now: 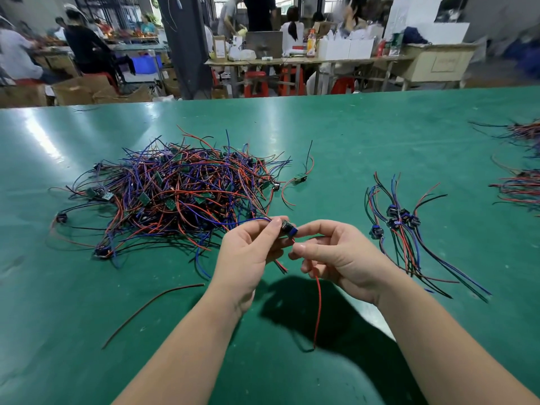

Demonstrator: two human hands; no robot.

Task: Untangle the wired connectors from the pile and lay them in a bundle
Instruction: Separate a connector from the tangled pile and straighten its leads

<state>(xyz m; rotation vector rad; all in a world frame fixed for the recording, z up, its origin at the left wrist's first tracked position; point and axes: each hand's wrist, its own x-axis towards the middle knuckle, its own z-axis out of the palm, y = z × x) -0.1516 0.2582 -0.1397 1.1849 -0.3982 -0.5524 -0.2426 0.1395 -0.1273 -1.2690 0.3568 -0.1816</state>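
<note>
A tangled pile [178, 194] of red, blue and black wired connectors lies on the green table, left of centre. To the right lies a small bundle [404, 226] of several connectors with their wires fanned toward me. Above the table's near middle, my left hand [248, 252] and my right hand [336, 255] pinch one small black-and-blue connector [288, 228] between their fingertips. Its blue wire [242, 221] runs left into the pile. A red wire [318, 311] hangs down from my right fingers.
One loose dark red wire [152, 311] lies at the near left. A single connector with a green board [300, 178] sits just right of the pile. More wire bundles [523, 188] lie at the far right edge. People work at benches beyond the table.
</note>
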